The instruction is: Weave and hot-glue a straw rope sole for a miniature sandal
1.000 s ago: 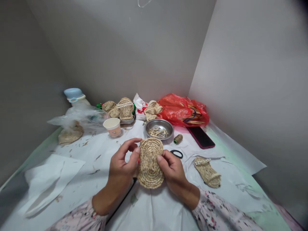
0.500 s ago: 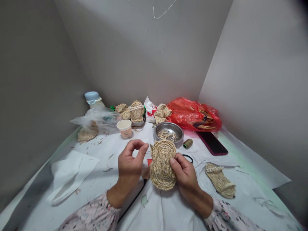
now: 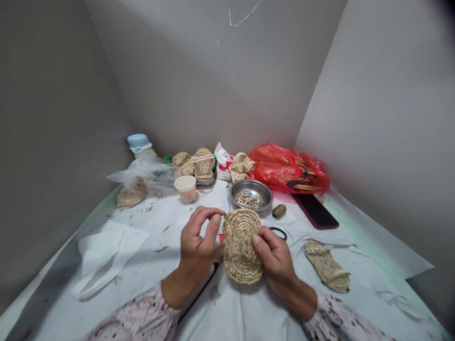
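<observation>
A figure-eight straw coil (image 3: 243,246), like a small woven sole, is held upright over the table. My right hand (image 3: 275,255) grips its right edge, thumb on the front face and fingers behind. My left hand (image 3: 199,237) is at the other side, thumb and index finger apart. Its index fingertip reaches a small loose end at the coil's upper left edge; whether it touches is hard to tell. The lower fingers of that hand are partly hidden near the coil's left edge. Behind the coil, a bit of something red and a black scissor-like handle loop (image 3: 279,233) show.
Beyond the coil stand a steel bowl (image 3: 250,195) with straw scraps, a thread spool (image 3: 279,211) and a paper cup (image 3: 185,188). A phone (image 3: 316,211) lies by a red plastic bag (image 3: 287,168). A woven straw slipper (image 3: 327,266) lies right; folded white paper (image 3: 108,255) lies left.
My left index finger has straightened toward the coil's upper left edge, and the thumb has come away from it. The right hand keeps its grip. The whole view has shifted slightly.
</observation>
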A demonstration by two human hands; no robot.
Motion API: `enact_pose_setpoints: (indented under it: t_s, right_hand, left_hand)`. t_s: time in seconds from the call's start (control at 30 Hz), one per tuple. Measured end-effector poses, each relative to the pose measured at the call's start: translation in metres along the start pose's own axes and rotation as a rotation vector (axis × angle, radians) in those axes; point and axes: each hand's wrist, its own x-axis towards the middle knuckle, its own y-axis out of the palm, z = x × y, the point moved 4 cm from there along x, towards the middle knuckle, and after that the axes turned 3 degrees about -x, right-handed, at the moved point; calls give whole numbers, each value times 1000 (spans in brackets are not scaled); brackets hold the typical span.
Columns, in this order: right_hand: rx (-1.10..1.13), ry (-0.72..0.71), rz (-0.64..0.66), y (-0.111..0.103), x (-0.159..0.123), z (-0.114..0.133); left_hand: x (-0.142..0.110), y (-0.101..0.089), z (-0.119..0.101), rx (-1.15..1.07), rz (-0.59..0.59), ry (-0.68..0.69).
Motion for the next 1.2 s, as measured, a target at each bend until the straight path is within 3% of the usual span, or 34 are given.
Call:
enact_pose_setpoints:
  t_s: [0.97,1.1,1.2]
  right_hand:
    - [-65,-93,131,1,-3,6]
    - [-80,-135,173,2,-6,9]
    - [-37,-118,137,0,-7,6]
  left_hand:
    - [6,1,-2,-165,143,125]
    - [6,4,-3,-249,165,61]
    - [10,2,2,-382,59,-33]
